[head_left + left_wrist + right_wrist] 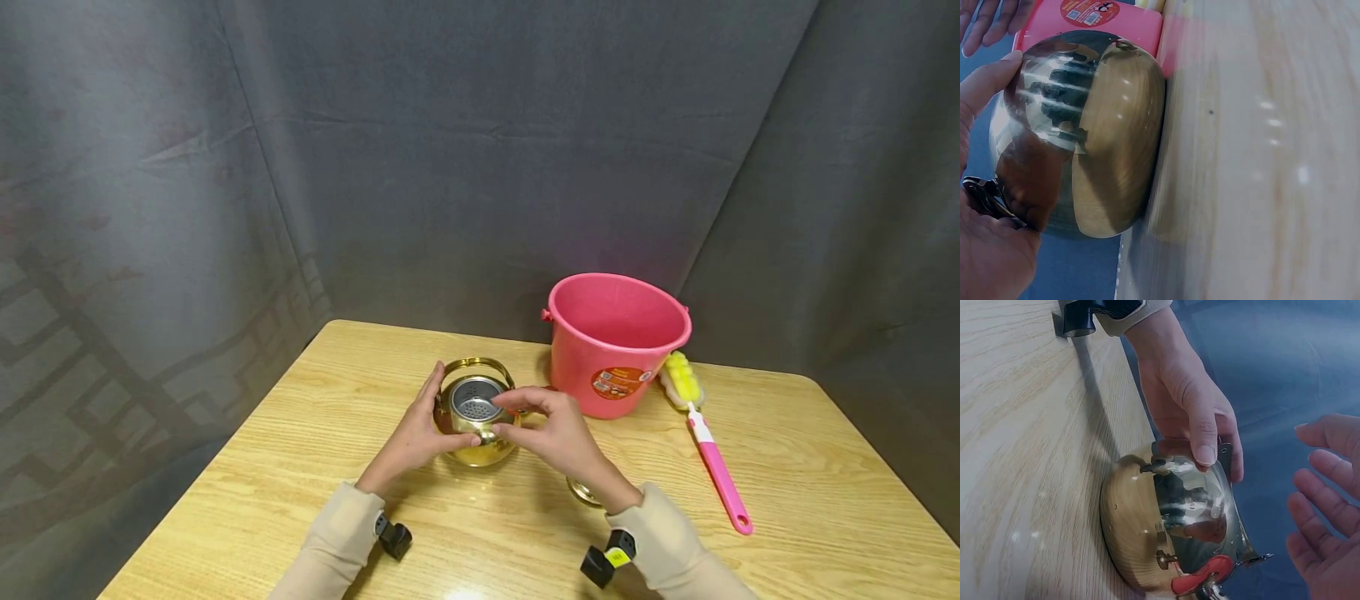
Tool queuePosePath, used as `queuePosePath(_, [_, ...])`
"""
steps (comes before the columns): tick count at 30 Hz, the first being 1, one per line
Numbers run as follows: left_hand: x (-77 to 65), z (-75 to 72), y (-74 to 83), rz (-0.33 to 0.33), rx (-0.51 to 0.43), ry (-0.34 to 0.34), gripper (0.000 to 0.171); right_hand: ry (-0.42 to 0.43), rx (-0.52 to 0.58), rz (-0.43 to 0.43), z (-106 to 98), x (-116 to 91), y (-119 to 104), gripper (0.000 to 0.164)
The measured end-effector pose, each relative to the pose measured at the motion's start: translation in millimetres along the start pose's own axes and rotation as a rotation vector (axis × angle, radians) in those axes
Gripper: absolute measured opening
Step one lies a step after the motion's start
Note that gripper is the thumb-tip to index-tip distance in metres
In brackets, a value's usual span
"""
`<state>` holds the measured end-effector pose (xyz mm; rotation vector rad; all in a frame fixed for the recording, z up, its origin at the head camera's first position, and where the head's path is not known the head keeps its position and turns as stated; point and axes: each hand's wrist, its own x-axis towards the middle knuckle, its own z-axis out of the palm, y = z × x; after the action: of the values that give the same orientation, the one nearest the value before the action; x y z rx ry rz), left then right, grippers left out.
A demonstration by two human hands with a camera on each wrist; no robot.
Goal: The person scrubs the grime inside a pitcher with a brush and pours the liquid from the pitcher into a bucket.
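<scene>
A shiny gold teapot (480, 457) stands uncovered on the table, its arched handle (477, 361) raised behind the opening. Inside the mouth sits a silver perforated strainer (476, 410). My left hand (417, 432) grips the pot's left side, thumb across the front and fingers behind. Over the right part of the rim hovers my right hand (558, 432), thumb and fingers parted with nothing between them; the right wrist view shows that hand (1329, 512) apart from the pot. A red piece (1210, 570) shows near the spout. Partly hidden under my right wrist lies a gold lid (580, 493).
A pink bucket (577, 367) stands behind and to the right of the teapot. Beside it, a brush (722, 479) with a pink handle and yellow sponge head lies on the wooden table (315, 467). A grey curtain (450, 183) hangs behind the table.
</scene>
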<state>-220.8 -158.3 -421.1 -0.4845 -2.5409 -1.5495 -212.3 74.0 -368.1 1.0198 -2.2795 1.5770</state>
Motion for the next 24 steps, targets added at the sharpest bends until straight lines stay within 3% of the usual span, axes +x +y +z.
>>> queuePosePath(24, [-0.2,-0.1,0.2,-0.003,0.005,-0.001,0.121,-0.014,0.016,0.008,7.9,5.5,2.9,0.03])
